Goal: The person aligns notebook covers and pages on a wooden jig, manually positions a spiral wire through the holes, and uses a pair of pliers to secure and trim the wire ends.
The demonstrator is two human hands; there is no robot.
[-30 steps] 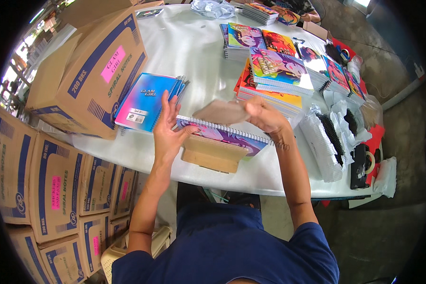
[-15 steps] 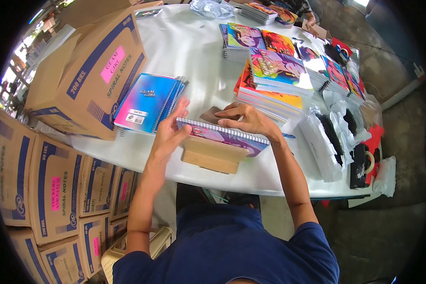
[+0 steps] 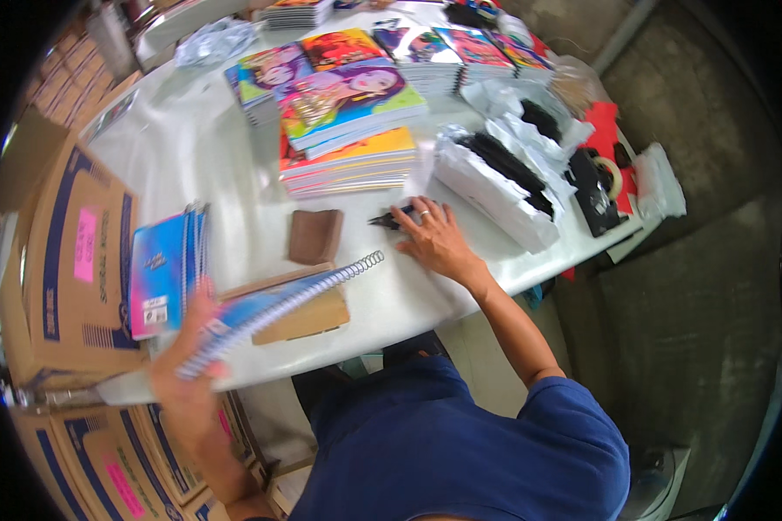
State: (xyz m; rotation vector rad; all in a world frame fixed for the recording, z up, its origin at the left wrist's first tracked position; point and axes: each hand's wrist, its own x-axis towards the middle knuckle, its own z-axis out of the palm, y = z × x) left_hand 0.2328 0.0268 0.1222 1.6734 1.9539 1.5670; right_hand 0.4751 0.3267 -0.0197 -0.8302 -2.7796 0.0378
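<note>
My left hand [image 3: 187, 347], smeared by motion, grips the lower left end of a spiral notebook [image 3: 274, 308]. The notebook stands tilted on edge, its wire coil sticking out past the upper right end. Under and behind it lies a piece of brown cardboard [image 3: 308, 317]. On the table to the right, my right hand [image 3: 439, 239] has its fingers spread, fingertips touching a small dark tool with a pointed tip [image 3: 384, 220], perhaps pliers; its handle is partly under the fingers. Between the hands sits a brown block [image 3: 314, 236].
Blue-pink spiral notebooks [image 3: 161, 269] lie beside a large carton [image 3: 87, 260] at left. Stacks of colourful notebooks [image 3: 347, 161] stand farther back. At right are a white package of black coils [image 3: 500, 191] and a tape roll [image 3: 608, 178]. More cartons [image 3: 117, 469] are stacked below left.
My right hand has left the notebook and reached right to the dark tool. My left hand keeps the notebook, now swung to a slant. The whole view has turned toward the right.
</note>
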